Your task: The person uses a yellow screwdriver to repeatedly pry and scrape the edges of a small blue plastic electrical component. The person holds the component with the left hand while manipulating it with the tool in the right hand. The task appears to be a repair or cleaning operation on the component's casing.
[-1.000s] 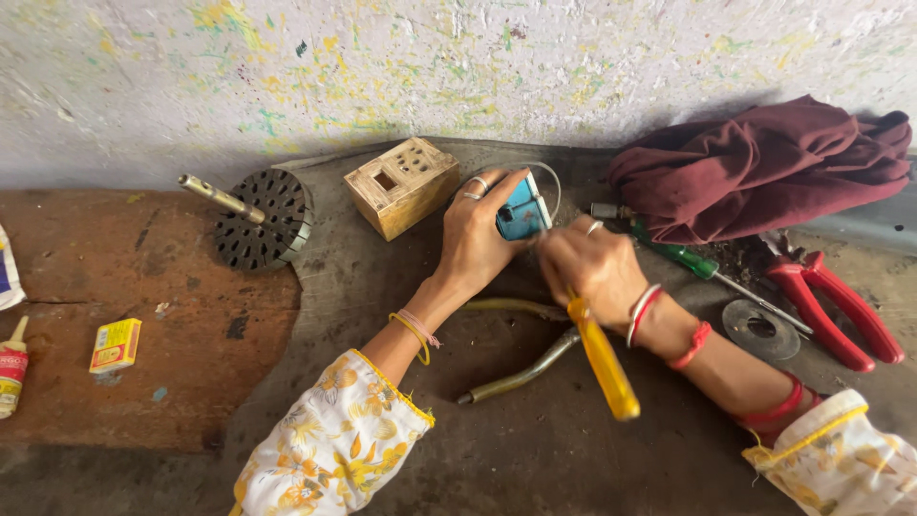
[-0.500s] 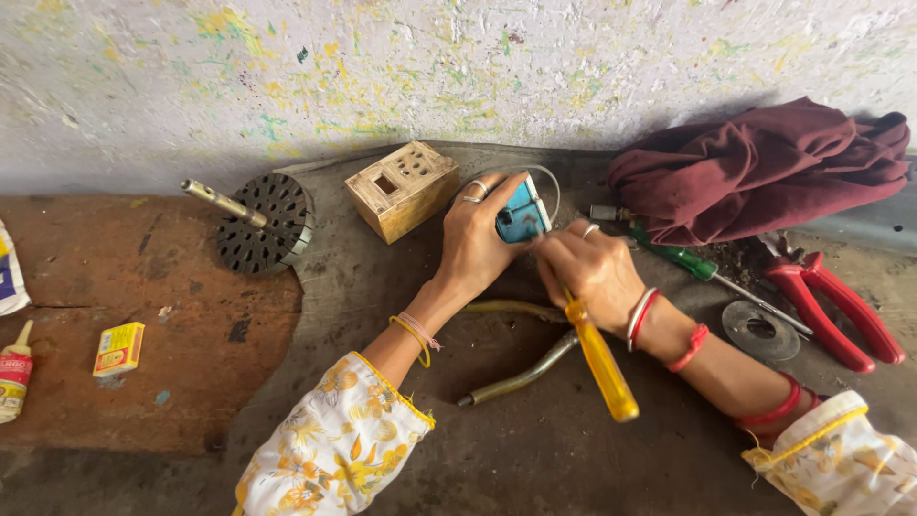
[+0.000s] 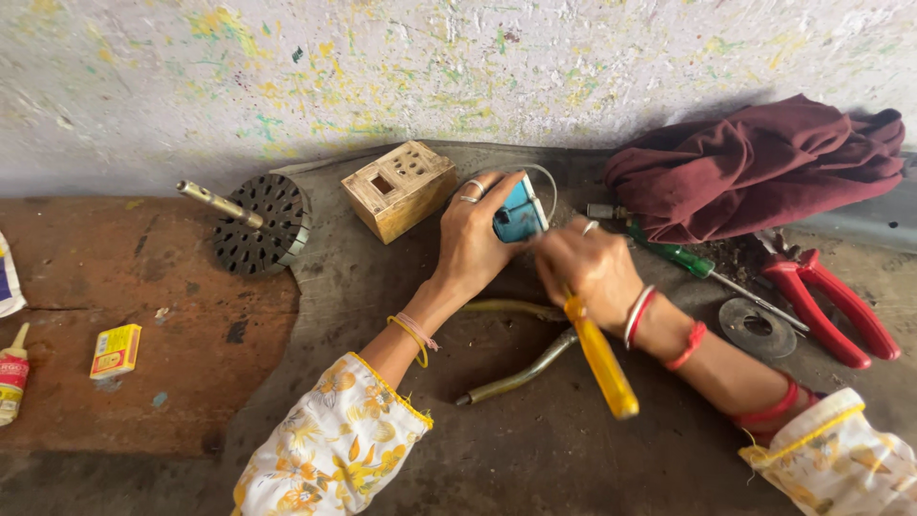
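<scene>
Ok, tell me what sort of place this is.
Probably a small repair workshop: hand tools lie on a worn, stained work surface, among them red-handled cutters, pliers and a green screwdriver, beside a finned metal rotor.

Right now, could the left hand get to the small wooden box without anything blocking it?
Probably yes. The left hand grips the blue part, and the wooden box sits right beside its fingers with only bare surface between; it would have to let go first.
</scene>
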